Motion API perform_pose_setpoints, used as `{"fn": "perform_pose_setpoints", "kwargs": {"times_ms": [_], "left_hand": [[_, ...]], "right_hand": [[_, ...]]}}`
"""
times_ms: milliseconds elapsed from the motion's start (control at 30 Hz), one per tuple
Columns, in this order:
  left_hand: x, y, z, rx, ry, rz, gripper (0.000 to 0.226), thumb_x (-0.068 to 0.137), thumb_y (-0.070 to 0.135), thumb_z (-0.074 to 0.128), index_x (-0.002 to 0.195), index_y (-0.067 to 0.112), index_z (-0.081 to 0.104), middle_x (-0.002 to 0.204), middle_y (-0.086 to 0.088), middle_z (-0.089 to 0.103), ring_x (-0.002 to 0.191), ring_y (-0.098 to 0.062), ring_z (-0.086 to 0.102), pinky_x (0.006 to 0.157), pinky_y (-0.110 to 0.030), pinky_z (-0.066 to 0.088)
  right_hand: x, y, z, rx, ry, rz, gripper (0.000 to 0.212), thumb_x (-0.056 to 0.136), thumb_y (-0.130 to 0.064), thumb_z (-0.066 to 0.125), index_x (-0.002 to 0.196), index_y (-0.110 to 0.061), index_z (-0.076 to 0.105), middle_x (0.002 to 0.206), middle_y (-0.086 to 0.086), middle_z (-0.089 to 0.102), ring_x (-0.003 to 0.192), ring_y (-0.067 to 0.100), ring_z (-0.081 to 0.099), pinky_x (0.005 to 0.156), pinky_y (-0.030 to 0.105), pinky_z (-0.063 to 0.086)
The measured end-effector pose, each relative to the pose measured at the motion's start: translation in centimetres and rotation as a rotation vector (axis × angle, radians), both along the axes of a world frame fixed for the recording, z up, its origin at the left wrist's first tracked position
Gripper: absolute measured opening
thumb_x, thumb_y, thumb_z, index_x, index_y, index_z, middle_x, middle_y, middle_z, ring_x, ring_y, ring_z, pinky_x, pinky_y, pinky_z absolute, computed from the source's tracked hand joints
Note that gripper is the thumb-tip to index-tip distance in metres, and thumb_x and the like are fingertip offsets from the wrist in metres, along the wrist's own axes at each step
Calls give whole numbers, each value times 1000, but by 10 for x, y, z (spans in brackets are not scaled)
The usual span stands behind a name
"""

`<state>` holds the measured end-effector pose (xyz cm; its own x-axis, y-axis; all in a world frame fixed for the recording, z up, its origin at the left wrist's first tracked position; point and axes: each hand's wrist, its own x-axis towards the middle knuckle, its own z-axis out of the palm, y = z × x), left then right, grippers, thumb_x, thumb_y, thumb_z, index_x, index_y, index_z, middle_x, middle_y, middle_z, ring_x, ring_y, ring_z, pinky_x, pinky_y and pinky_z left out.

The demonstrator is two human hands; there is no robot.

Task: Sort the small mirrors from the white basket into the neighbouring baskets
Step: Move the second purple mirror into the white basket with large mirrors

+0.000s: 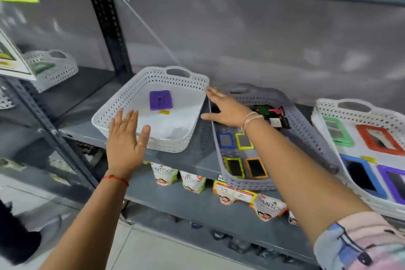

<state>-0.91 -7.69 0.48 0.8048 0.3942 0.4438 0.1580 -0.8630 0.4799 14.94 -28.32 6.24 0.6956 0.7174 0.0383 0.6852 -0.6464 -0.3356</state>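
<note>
One purple mirror (160, 100) is seen lying flat in the white basket (140, 85), toward its far wall. Both hands are held open, nothing gripped. The left hand (126, 138) is judged slightly nearer; the right hand (225, 107) is spread over the grey basket (306, 129).

On the shelf (192, 155), one basket (122, 103) lies beyond the left hand (126, 138), a single mirror (160, 100) in it. The right hand (225, 108) rests between it and a neighbouring basket (306, 125) holding several mirrors (243, 141).

White basket (140, 85) open-topped, only purple mirror (160, 100) inside; rim walls obstruct.
</note>
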Motion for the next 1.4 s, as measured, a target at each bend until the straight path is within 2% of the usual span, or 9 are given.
{"fn": "perform_pose_setpoints", "kwargs": {"times_ms": [233, 500, 600, 733, 800, 1000, 1100, 1267, 1400], "left_hand": [[5, 14, -16, 39, -8, -75, 87, 85, 67, 10, 117, 2, 58, 120, -20, 61, 124, -37, 45, 108, -49, 26], [13, 21, -27, 84, -104, -75, 76, 90, 59, 15, 115, 2, 60, 118, -16, 63, 120, -35, 49, 103, -43, 30], [14, 22, -29, 100, -107, -79, 77, 91, 58, 14, 116, 2, 60, 118, -15, 63, 121, -34, 49, 102, -43, 32], [17, 22, -28, 105, -102, -59, 78, 90, 59, 12, 116, 3, 60, 119, -15, 63, 122, -34, 48, 101, -42, 34], [18, 20, -27, 102, -102, -46, 78, 90, 59, 11, 118, 3, 59, 120, -16, 62, 123, -34, 47, 102, -42, 33], [17, 19, -27, 119, -75, -32, 79, 91, 58, 8, 122, 3, 55, 124, -16, 59, 125, -35, 45, 104, -41, 30], [17, 20, -27, 127, -71, -26, 78, 91, 58, 8, 122, 3, 55, 124, -15, 59, 125, -34, 44, 104, -41, 30], [18, 19, -28, 141, -89, -29, 76, 92, 57, 10, 124, 3, 52, 127, -15, 56, 126, -33, 43, 105, -39, 29], [16, 19, -28, 146, -80, -38, 76, 91, 58, 10, 130, 3, 45, 135, -14, 49, 131, -30, 37, 111, -33, 20]], "right_hand": [[24, 103, -18, -189, 84, 159, 81, 91, -36, 53, 148, -8, 5, 160, 8, 0, 147, 17, 2, 118, 26, 5], [58, 161, -52, -486, 105, 173, 82, 92, -42, 48, 148, -7, 0, 159, 10, -3, 147, 25, 1, 119, 34, 10], [63, 160, -53, -378, 141, 127, 64, 91, -42, 49, 142, -7, 33, 151, 16, 31, 139, 30, 30, 112, 34, 28], [68, 158, -48, -186, 40, -7, 44, 85, -46, 56, 100, -6, 67, 106, 13, 66, 102, 30, 60, 71, 30, 43], [68, 160, -49, -143, 11, -52, 46, 81, -50, 60, 95, -7, 67, 98, 14, 63, 99, 31, 60, 67, 28, 38], [61, 167, -61, -215, -41, -76, 62, 69, -52, 63, 118, -15, 52, 124, 12, 53, 112, 33, 50, 86, 34, 45], [59, 171, -59, -190, -36, -101, 62, 69, -42, 65, 119, -10, 47, 119, 15, 56, 107, 37, 52, 76, 33, 42], [60, 161, -35, 162, 260, -207, 46, 77, -22, 53, 121, -18, 42, 85, 8, 48, 68, 29, 53, 58, 29, 45], [65, 145, -25, 292, 521, -358, 39, 80, -6, 47, 118, -13, 43, 86, 7, 50, 75, 26, 60, 72, 41, 59]]}}
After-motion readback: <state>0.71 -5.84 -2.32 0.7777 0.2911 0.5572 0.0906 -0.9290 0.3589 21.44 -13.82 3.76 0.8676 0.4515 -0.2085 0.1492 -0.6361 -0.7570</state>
